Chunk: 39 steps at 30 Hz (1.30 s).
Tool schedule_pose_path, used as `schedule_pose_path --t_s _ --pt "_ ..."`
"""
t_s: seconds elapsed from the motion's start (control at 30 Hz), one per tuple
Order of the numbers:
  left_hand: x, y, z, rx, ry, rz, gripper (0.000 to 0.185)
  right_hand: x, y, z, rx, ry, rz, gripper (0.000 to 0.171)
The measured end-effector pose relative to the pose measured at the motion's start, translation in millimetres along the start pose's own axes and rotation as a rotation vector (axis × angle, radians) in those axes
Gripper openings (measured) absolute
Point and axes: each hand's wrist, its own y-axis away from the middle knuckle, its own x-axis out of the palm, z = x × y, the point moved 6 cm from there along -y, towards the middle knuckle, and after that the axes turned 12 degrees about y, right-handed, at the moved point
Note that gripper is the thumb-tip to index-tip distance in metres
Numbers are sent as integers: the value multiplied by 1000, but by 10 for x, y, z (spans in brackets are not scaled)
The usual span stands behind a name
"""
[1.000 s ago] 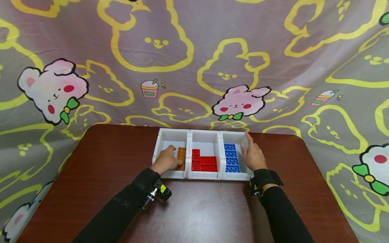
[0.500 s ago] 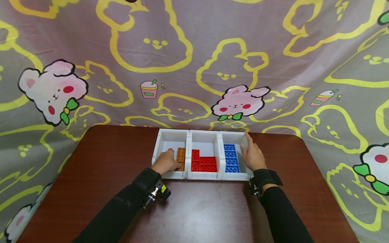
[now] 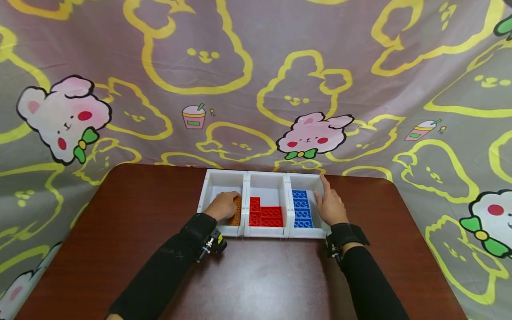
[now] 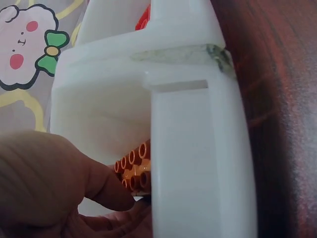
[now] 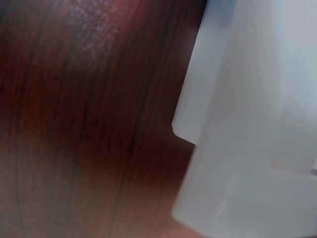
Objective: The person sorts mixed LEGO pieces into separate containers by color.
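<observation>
My left hand (image 3: 223,206) reaches into the left of three white bins, its fingers bent over the far end of the orange bricks (image 3: 236,212). The left wrist view shows the thumb (image 4: 106,186) close beside the studded orange brick (image 4: 134,168); the fingertips are partly hidden behind the bin's front wall (image 4: 181,148), so a grip on the brick is unclear. My right hand (image 3: 332,206) rests at the right wall of the right bin, fingers extended, thumb on the inner side. Blue bricks (image 3: 302,209) lie in that bin. The right wrist view holds only bin wall and table.
The middle bin (image 3: 267,233) contains red bricks (image 3: 267,217) in its near half. All three bins stand side by side on a brown table (image 3: 152,200) near its far edge. A patterned cloth (image 3: 240,106) hangs behind and at the sides.
My left hand has turned, and its fingers have shifted right over the far end of the orange bricks; its thumb is now hidden from the head view. The right hand stays put.
</observation>
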Motion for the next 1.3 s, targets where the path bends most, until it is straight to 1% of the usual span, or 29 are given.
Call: schedule_pose_path --t_s 0.07,0.2,0.23,0.3,0.37,0.4,0.5,0.57,0.6,0.63,0.67,0.7,0.77,0.83,0.87,0.9,0.97,1.1,1.2,1.3 --pt "0 -9 -10 14 -8 0 50 -23 -11 -4 4 5 -10 62" --pt "-1 11 -25 7 7 18 54 -29 -27 -19 14 12 -2 62" --pt "-11 24 -30 -1 10 15 55 -29 -29 -18 13 15 -1 62" --pt "-59 54 -60 8 6 -8 58 -31 -34 -13 14 15 5 63" --pt "-150 81 -100 29 -9 -64 57 -42 -41 -8 16 17 1 63" --pt "-210 90 -122 44 -10 -105 58 -51 -45 -4 17 21 -4 63" --pt "-432 90 -162 93 -2 -267 56 -75 -56 9 20 30 -14 62" --pt "-576 69 -134 123 -4 -369 56 -83 -63 14 24 34 -15 62" --pt "-635 50 -97 146 -22 -417 56 -83 -66 16 26 35 -13 62" --pt "-678 26 -49 156 -42 -446 58 -81 -68 14 30 36 -10 62" --pt "-702 -3 10 162 -62 -452 60 -78 -71 11 33 37 -6 62" --pt "-707 -35 74 166 -80 -442 62 -74 -73 7 34 38 -3 63" --pt "-671 -94 186 187 -98 -390 67 -71 -72 0 40 40 0 63" --pt "-627 -130 246 209 -76 -339 68 -77 -71 -3 40 41 1 63" --pt "-611 -144 256 223 -59 -325 67 -83 -74 -5 38 40 -1 63" --pt "-600 -157 258 242 -49 -323 66 -89 -78 -10 37 41 -5 63" --pt "-596 -169 242 270 -42 -342 64 -100 -83 -18 39 37 -10 63" --pt "-561 -183 259 245 -77 -367 63 -89 -76 -19 16 68 -36 64" --pt "-537 -141 287 223 -96 -382 64 -88 -26 45 -49 136 -118 63" --pt "-535 -83 302 224 -113 -400 64 -139 56 180 -133 186 -258 56"
